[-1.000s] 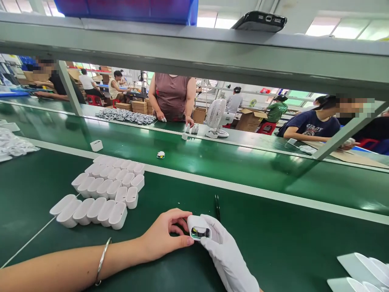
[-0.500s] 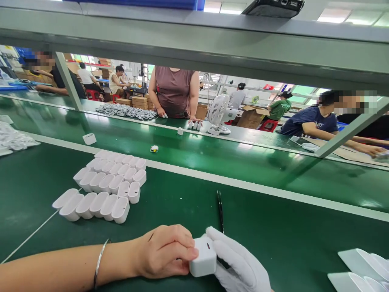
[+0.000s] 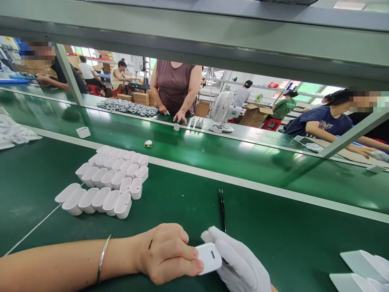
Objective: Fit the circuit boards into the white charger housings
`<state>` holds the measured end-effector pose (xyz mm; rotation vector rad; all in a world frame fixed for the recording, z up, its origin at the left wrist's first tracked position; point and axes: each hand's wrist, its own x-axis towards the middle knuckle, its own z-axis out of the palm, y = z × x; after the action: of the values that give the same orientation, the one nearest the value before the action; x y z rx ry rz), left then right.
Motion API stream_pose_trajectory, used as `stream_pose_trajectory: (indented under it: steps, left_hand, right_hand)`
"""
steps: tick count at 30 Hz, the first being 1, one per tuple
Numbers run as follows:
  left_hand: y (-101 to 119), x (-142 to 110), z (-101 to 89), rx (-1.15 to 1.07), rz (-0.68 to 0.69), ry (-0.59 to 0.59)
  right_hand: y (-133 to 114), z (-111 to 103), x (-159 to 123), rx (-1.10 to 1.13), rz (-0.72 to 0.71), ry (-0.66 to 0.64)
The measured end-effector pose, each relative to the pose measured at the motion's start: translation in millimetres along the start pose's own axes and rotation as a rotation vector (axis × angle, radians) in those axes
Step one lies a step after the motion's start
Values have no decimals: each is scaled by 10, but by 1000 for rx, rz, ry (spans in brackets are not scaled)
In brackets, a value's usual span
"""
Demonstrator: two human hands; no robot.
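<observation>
Bare L hand, silvery bangle at the wrist, has its grip pinched tight: thumb & curled fingers on the L end of a white plastic housing. Housing is held over the dark-green worktop, bottom centre of view, btwn the 2 hands; a flat face w/ rounded corners & a small dark slot is turned to the camera. R hand, in a white fabric glove, is at the housing's R end, fingers together & slightly bent; thumb is hidden, so can't tell how far its grip is spread or if it has hold of the housing too.

Black tweezers lie just beyond the glove, tips pointing away. L of centre, white oval cups stand packed in rows, hollow side up. More white pcs at lower R, cut off by the frame.

Past the worktop, a glossy green belt carries a small circuit board &, further L, a single white case. Across it, a co-worker in a brown sleeveless top stands btwn a heap of small grey parts & a white fan.
</observation>
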<state>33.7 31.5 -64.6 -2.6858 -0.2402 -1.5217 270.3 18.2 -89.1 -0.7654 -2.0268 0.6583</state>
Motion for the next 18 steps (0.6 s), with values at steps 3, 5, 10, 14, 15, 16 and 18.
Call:
stream_pose_trajectory:
  steps: [3, 5, 10, 14, 15, 16, 18]
  left_hand:
    - [30, -38, 49, 43, -148, 67]
    - [33, -29, 57, -26, -318, 43]
    - [-19, 42, 98, -494, -1092, -52]
    - [-75, 219, 67, -692, -1526, -127]
    - [-73, 303, -7, -663, -1507, -157]
    - [-54, 396, -120, -606, -1448, -185]
    - [44, 570, -458, -433, -1199, -112]
  right_hand:
    - [-86, -11, -3, -178, -52, -4]
    - [-141, -19, 32, -351, -129, 3]
    - [-177, -11, 195, -491, -108, 59]
    - [-90, 83, 259, -370, -76, 54]
    - [-54, 114, 292, -336, -32, 67]
    - [-18, 140, 350, -302, 27, 89]
    - [49, 156, 571, -253, 197, 136]
